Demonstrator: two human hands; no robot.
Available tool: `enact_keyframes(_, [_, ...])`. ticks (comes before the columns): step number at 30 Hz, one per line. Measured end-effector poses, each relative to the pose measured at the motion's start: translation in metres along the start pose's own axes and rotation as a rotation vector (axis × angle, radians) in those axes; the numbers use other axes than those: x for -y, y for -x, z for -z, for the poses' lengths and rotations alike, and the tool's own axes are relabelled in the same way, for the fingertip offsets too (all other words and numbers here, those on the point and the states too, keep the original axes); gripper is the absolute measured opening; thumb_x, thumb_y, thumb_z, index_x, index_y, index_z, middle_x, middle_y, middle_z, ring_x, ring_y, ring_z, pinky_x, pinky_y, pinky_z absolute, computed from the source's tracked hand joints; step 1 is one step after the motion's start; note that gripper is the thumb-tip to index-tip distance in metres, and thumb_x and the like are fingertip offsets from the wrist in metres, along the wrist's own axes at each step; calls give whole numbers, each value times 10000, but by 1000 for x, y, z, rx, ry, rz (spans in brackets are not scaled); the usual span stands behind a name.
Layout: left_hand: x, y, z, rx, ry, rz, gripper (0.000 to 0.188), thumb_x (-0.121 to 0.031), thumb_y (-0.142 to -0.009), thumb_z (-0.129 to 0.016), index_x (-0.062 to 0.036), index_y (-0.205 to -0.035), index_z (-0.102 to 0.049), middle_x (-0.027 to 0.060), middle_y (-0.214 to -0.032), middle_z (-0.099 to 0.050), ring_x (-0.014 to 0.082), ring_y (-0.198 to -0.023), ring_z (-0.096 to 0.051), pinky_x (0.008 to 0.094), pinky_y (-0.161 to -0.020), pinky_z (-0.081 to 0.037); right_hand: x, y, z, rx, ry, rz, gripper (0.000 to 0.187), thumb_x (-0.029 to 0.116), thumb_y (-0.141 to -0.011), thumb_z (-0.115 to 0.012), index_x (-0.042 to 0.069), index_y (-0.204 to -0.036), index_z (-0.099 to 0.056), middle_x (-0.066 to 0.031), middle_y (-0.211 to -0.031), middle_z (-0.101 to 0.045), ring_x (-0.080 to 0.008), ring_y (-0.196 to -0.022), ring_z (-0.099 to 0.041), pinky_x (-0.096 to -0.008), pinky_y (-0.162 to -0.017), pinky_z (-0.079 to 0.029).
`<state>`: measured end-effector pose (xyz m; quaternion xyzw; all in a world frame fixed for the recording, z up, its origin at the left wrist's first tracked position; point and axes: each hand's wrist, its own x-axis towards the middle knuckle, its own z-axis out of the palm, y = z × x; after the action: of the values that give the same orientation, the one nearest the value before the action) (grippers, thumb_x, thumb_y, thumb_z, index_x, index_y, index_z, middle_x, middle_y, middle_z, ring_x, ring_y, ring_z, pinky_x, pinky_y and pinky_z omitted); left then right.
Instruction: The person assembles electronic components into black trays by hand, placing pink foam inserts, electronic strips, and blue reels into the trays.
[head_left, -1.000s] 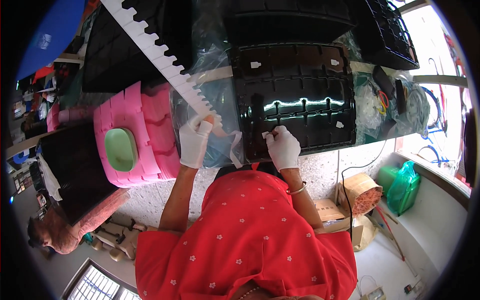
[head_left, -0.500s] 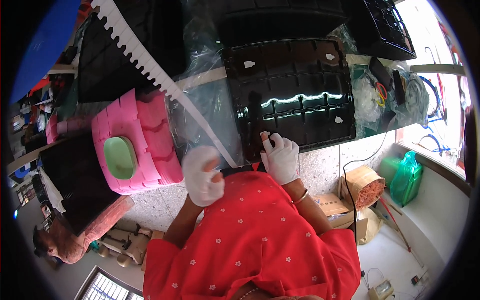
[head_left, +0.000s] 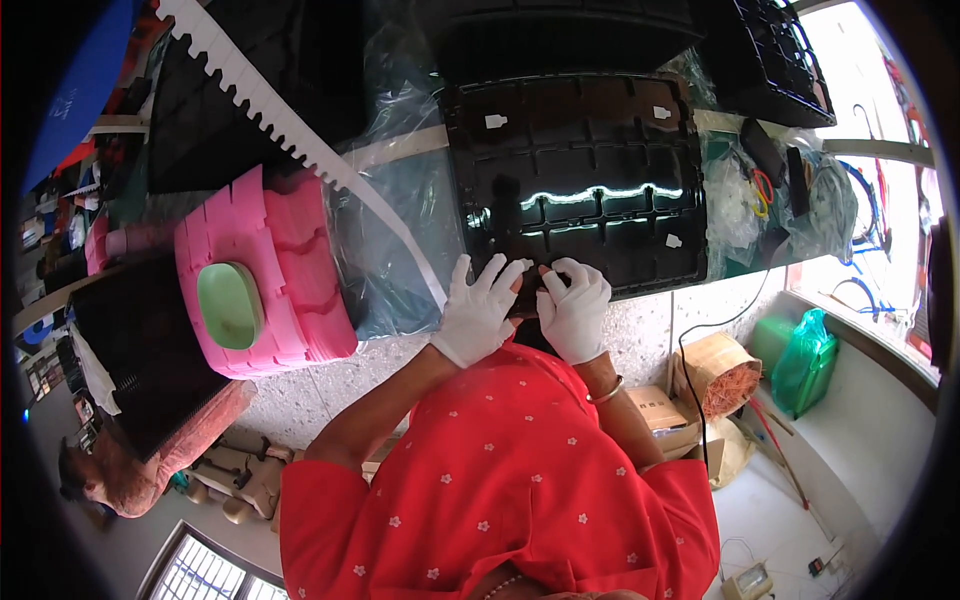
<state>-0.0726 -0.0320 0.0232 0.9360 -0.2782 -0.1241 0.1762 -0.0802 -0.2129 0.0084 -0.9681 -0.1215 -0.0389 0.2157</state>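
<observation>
Both my hands wear white gloves with some fingertips bare, and they meet at the near edge of a black plastic tray [head_left: 590, 160]. My left hand [head_left: 478, 318] rests on the tray's near left corner, fingers stretched and apart. Close beside it, my right hand [head_left: 577, 315] has its fingers bent, thumb and forefinger together at the edge; whatever lies between them is hidden. Small white pieces sit on the tray: one far left [head_left: 496, 121], one far right [head_left: 661, 113], one near right [head_left: 674, 241]. A long white notched strip [head_left: 300, 135] runs down towards my left hand.
Left stands a stack of pink sheets [head_left: 300, 270] with a green dish [head_left: 230, 305] on it. More black trays [head_left: 765, 60] lie at the back. Clear plastic bags and red-yellow scissors [head_left: 763, 193] are to the right. A carton [head_left: 655, 410] and green bag [head_left: 805, 360] stand beyond the table.
My left hand has moved right and forward from beside the pink stack onto the tray's near left corner. My right hand stays at the near edge, now a little further right.
</observation>
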Motion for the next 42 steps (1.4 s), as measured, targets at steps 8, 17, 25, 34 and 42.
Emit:
enact_keyframes(8, [-9, 4, -8, -2, -44, 82, 537, -302, -768, -696, -46, -1226, -581, 11, -1374, -451, 212, -1297, -397, 561, -1102, -188, 4, -27, 4, 261, -228, -302, 250, 165, -852, -607, 62, -1074, -654, -140, -918, -638, -357, -826, -637, -457, -712, -515])
enact_keyframes(17, [-2, -7, -8, 51, 33, 59, 515, -303, -786, -696, -61, -1225, -577, 26, -1307, -474, 211, -1263, -415, 566, -1104, -215, -2, -29, -7, 337, -390, -424, 248, 129, -857, -572, 10, -1054, -664, -177, -869, -691, -360, -802, -674, -408, -732, -542])
enact_keyframes(25, [10, -3, -8, 42, -15, -31, 470, -359, -817, -680, -76, -1188, -627, 27, -1343, -448, 210, -1293, -375, 562, -1122, -215, 2, -32, -6, 338, -466, -458, 213, 124, -852, -582, 32, -1011, -689, -172, -852, -685, -351, -785, -673, -400, -725, -537])
enact_keyframes(34, [21, -7, -5, 3, -22, -119, 481, -410, -795, -699, -88, -1149, -652, 24, -1280, -498, 199, -1260, -410, 547, -1137, -200, 19, -30, -15, 172, -147, -458, 129, 214, -828, -653, 96, -869, -685, -109, -844, -637, -333, -795, -652, -443, -668, -526])
enact_keyframes(42, [33, -17, 1, 43, -55, -244, 482, -394, -762, -707, -117, -1150, -640, 18, -1257, -532, 190, -1245, -444, 561, -1133, -194, 14, -33, -14, 200, -82, -379, 138, 206, -851, -599, 113, -830, -699, -82, -811, -644, -318, -750, -638, -459, -680, -463])
